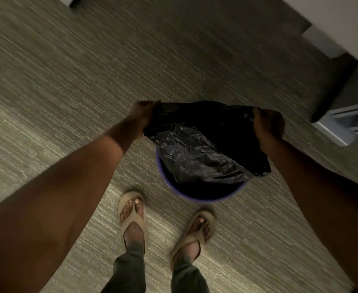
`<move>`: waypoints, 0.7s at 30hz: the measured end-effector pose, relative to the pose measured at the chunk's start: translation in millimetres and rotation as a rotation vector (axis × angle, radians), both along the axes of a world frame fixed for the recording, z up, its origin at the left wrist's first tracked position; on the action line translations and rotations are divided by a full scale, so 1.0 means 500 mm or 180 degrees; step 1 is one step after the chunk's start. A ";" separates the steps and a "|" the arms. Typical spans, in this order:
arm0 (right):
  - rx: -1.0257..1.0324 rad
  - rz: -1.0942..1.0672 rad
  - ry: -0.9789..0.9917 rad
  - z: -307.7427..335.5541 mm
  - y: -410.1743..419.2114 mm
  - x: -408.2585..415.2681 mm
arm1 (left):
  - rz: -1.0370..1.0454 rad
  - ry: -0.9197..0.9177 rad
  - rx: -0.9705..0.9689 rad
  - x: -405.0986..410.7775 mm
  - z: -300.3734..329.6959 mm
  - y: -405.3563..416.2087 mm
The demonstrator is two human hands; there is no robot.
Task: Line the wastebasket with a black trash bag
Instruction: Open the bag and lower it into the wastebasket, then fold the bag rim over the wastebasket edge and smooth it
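A black trash bag [203, 144] hangs stretched between both hands, above a round purple wastebasket [197, 197] standing on the carpet. My left hand [144, 117] grips the bag's upper left edge. My right hand [269, 125] grips its upper right edge. The bag's lower part droops over the basket's mouth and hides most of the rim; only the near rim and a strip on the left show. Whether the bag's bottom reaches inside the basket is not visible.
Grey-beige carpet [68, 81] covers the floor. My two feet in tan sandals [131, 212] stand just in front of the basket. A white furniture piece with a pale leg [334, 132] stands to the right, close to my right hand.
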State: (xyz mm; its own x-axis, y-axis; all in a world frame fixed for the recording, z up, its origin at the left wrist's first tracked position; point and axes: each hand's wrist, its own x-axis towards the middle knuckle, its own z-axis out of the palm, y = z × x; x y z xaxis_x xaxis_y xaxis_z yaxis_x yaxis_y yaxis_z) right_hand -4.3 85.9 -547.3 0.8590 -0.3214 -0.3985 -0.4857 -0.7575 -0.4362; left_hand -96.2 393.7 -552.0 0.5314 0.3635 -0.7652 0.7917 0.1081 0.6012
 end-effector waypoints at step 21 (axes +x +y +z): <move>0.1442 -0.0847 0.0875 -0.026 -0.032 0.003 | 0.0040 0.0738 0.0343 -0.028 -0.075 -0.012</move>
State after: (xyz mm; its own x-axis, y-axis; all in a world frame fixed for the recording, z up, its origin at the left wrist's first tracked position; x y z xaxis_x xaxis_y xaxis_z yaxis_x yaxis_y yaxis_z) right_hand -2.6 69.8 -560.1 0.6180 -0.2574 -0.7429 -0.7745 -0.3617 -0.5190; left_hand -110.4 387.7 -589.7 0.3410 0.4549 -0.8226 0.9088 0.0640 0.4122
